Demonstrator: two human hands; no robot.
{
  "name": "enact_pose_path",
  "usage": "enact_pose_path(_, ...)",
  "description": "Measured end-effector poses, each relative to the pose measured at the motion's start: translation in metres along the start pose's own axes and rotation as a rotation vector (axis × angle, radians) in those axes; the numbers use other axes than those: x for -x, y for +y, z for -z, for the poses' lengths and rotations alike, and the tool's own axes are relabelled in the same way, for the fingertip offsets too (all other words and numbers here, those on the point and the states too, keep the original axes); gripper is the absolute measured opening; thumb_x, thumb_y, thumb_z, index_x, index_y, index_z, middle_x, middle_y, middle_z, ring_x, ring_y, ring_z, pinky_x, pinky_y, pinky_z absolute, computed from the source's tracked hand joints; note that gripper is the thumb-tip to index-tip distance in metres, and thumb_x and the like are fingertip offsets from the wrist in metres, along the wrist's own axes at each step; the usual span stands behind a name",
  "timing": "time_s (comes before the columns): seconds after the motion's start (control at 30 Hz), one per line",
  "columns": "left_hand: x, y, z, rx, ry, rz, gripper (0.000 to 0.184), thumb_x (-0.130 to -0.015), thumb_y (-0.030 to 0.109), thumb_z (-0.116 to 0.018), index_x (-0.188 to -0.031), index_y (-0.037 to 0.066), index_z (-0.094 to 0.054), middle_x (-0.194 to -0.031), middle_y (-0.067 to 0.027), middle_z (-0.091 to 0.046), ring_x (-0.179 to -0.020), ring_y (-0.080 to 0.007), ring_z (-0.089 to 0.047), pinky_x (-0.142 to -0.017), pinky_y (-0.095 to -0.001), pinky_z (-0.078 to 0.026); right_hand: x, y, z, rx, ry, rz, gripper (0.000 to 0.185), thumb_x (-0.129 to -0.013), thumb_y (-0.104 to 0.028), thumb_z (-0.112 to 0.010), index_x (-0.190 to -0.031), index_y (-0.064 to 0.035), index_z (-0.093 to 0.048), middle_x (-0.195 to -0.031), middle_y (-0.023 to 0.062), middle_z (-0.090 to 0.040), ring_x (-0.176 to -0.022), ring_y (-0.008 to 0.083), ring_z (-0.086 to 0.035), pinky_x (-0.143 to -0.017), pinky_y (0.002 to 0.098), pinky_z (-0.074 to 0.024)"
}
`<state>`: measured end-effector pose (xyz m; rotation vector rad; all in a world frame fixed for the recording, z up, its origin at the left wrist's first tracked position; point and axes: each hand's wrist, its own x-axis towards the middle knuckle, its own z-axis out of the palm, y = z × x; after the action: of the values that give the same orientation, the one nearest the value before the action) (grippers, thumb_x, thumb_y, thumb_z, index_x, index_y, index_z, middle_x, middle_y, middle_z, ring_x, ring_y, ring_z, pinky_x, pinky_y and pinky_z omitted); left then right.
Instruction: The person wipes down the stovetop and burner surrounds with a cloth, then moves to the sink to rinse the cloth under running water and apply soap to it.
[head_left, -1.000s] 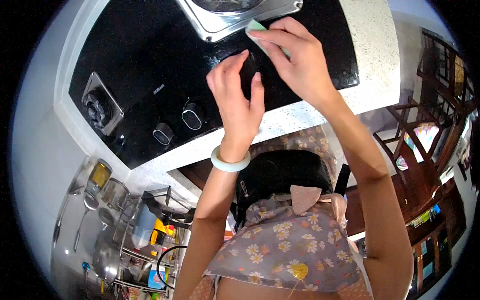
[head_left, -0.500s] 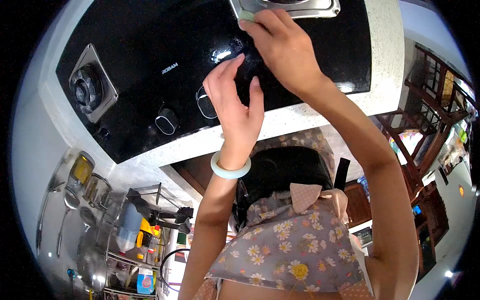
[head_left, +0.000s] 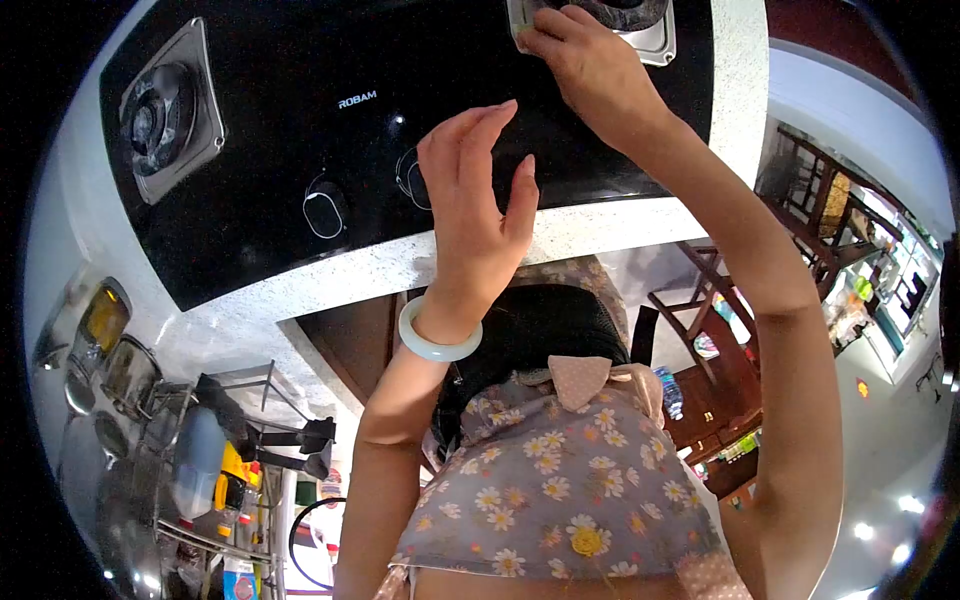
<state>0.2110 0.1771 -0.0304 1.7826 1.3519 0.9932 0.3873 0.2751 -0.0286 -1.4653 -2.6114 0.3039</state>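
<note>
At the right burner's metal tray (head_left: 655,48), my right hand (head_left: 595,75) is closed with its fingertips pressed on the left corner. A small bit of a pale green sponge (head_left: 525,36) shows under those fingers; the hand covers the rest. My left hand (head_left: 470,175), with a pale bangle (head_left: 437,350) on the wrist, hovers over the front of the black glass cooktop (head_left: 270,120). Its fingers are apart and hold nothing. The left hand partly hides one control knob (head_left: 412,180); another knob (head_left: 323,212) is to its left.
The left burner (head_left: 160,115) sits in its own metal tray. A speckled white counter edge (head_left: 350,270) runs along the cooktop's front. Below left stands a wire rack (head_left: 215,540) with bottles, near hanging ladles (head_left: 80,390). Wooden furniture (head_left: 720,400) is at the right.
The view has shifted, so the cooktop sits differently in it. My right hand stays at the tray's left corner with the sponge, less of which shows now. My left hand remains open.
</note>
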Motion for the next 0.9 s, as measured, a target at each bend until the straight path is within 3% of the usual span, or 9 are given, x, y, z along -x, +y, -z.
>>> enact_pose_path(0.07,0.001,-0.001,0.002,0.034,0.016,0.007,0.049,-0.088,0.005,-0.067,-0.135,0.006,-0.053,-0.125,-0.0137,-0.050,-0.115,-0.0306,-0.045,-0.097,-0.0433,-0.039,-0.001,0.001,0.003,-0.051,-0.041,0.004,0.018,-0.083,-0.003,-0.058,-0.099,-0.0003,-0.066,-0.096,0.0119,-0.057,-0.095,0.0300,-0.057,-0.082,0.0382,-0.0519)
enact_pose_path(0.3,0.004,-0.009,0.010,0.042,0.071,-0.013,0.051,-0.087,0.004,-0.068,-0.135,0.006,-0.053,-0.125,-0.0140,-0.051,-0.115,-0.0311,-0.046,-0.097,-0.0436,-0.040,-0.009,0.013,0.009,-0.156,-0.113,0.020,0.012,-0.087,-0.001,-0.060,-0.095,0.0019,-0.069,-0.094,0.0144,-0.062,-0.092,0.0326,-0.061,-0.082,0.0396,-0.0511)
enact_pose_path(0.4,0.006,-0.010,0.014,0.037,0.087,-0.017,0.050,-0.087,0.004,-0.068,-0.135,0.006,-0.053,-0.124,-0.0143,-0.052,-0.115,-0.0316,-0.046,-0.097,-0.0437,-0.040,-0.003,0.035,-0.006,-0.201,-0.089,0.078,0.018,-0.090,-0.007,-0.065,-0.106,-0.0063,-0.073,-0.102,0.0068,-0.065,-0.091,0.0269,-0.065,-0.082,0.0373,-0.0546)
enact_pose_path(0.5,0.005,-0.010,0.021,0.023,0.080,-0.016,0.048,-0.089,0.007,-0.066,-0.136,0.006,-0.053,-0.125,-0.0149,-0.052,-0.115,-0.0317,-0.046,-0.097,-0.0435,-0.040,0.011,0.033,-0.001,-0.408,-0.190,-0.048,0.015,-0.094,-0.008,-0.062,-0.104,-0.0058,-0.073,-0.102,0.0079,-0.066,-0.088,0.0284,-0.065,-0.079,0.0365,-0.0531)
enact_pose_path(0.53,0.007,-0.012,0.023,0.000,0.075,-0.021,0.047,-0.090,0.008,-0.066,-0.136,0.006,-0.052,-0.125,-0.0152,-0.051,-0.116,-0.0316,-0.046,-0.097,-0.0433,-0.040,0.016,0.029,0.010,-0.442,-0.174,-0.245,0.015,-0.093,-0.008,-0.063,-0.104,-0.0053,-0.073,-0.099,0.0085,-0.067,-0.086,0.0272,-0.066,-0.078,0.0340,-0.0524)
enact_pose_path(0.63,0.010,-0.014,0.026,-0.006,0.044,0.027,0.045,-0.094,0.011,-0.064,-0.137,0.005,-0.051,-0.128,-0.0164,-0.049,-0.117,-0.0299,-0.045,-0.096,-0.0395,-0.042,0.016,0.012,0.025,-0.643,0.126,-0.525,0.010,-0.090,-0.003,-0.063,-0.093,0.0041,-0.070,-0.090,0.0163,-0.064,-0.087,0.0327,-0.064,-0.078,0.0379,-0.0510)
enact_pose_path(0.67,0.009,-0.015,0.025,0.015,0.041,0.031,0.045,-0.094,0.011,-0.063,-0.137,0.005,-0.051,-0.129,-0.0164,-0.049,-0.118,-0.0296,-0.045,-0.095,-0.0387,-0.043,0.017,0.004,0.020,-0.597,0.227,-0.439,0.013,-0.092,-0.006,-0.065,-0.095,0.0055,-0.069,-0.089,0.0163,-0.065,-0.084,0.0319,-0.065,-0.074,0.0370,-0.0504)
enact_pose_path(0.8,0.006,-0.010,0.024,-0.006,-0.008,0.038,0.045,-0.094,0.010,-0.064,-0.137,0.005,-0.051,-0.128,-0.0160,-0.048,-0.118,-0.0280,-0.045,-0.094,-0.0369,-0.045,0.007,-0.005,-0.007,-0.269,0.252,-0.144,0.006,-0.085,-0.004,-0.063,-0.086,0.0003,-0.066,-0.085,0.0132,-0.058,-0.087,0.0338,-0.060,-0.074,0.0423,-0.0502)
enact_pose_path(0.9,0.006,-0.011,0.016,-0.003,0.012,0.036,0.041,-0.095,0.012,-0.064,-0.134,0.005,-0.054,-0.127,-0.0140,-0.052,-0.114,-0.0258,-0.050,-0.095,-0.0370,-0.045,0.008,-0.013,-0.015,-0.024,0.191,-0.146,0.009,-0.082,-0.006,-0.059,-0.087,-0.0026,-0.066,-0.086,0.0118,-0.058,-0.091,0.0298,-0.059,-0.076,0.0386,-0.0521)
